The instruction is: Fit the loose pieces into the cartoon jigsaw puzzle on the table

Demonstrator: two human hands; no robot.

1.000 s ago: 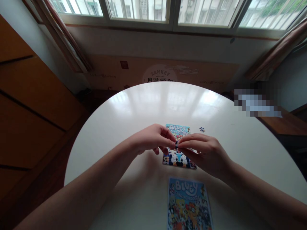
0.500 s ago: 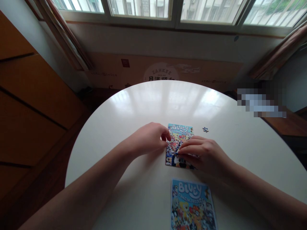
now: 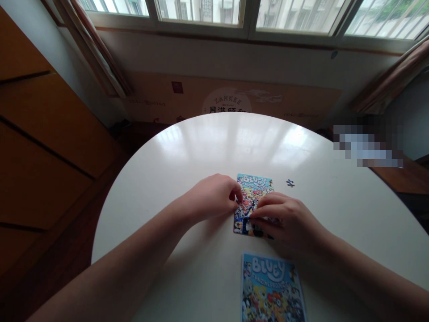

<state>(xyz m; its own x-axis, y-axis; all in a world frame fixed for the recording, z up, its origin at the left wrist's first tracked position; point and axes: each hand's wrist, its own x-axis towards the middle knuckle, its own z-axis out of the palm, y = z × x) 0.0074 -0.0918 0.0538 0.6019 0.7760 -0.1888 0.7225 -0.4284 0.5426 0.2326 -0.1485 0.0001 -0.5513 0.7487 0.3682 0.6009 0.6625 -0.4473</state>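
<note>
A small colourful jigsaw puzzle (image 3: pixel 252 193) lies flat on the round white table (image 3: pixel 201 147). My left hand (image 3: pixel 211 197) rests curled at the puzzle's left edge, its fingertips touching the border. My right hand (image 3: pixel 284 219) lies over the puzzle's lower right part, fingers pressed together on a dark piece (image 3: pixel 247 219) at its lower middle. One loose puzzle piece (image 3: pixel 290 183) sits on the table to the right of the puzzle.
A printed picture card (image 3: pixel 271 288) with the same image lies near the table's front edge. Wooden cabinets (image 3: pixel 40 147) stand to the left. A window (image 3: pixel 234 11) and cardboard sheets (image 3: pixel 234 103) are behind the table.
Both hands came down from pinching a piece together above the puzzle. The left hand moved to the puzzle's left edge, and the right hand now presses the piece onto the puzzle.
</note>
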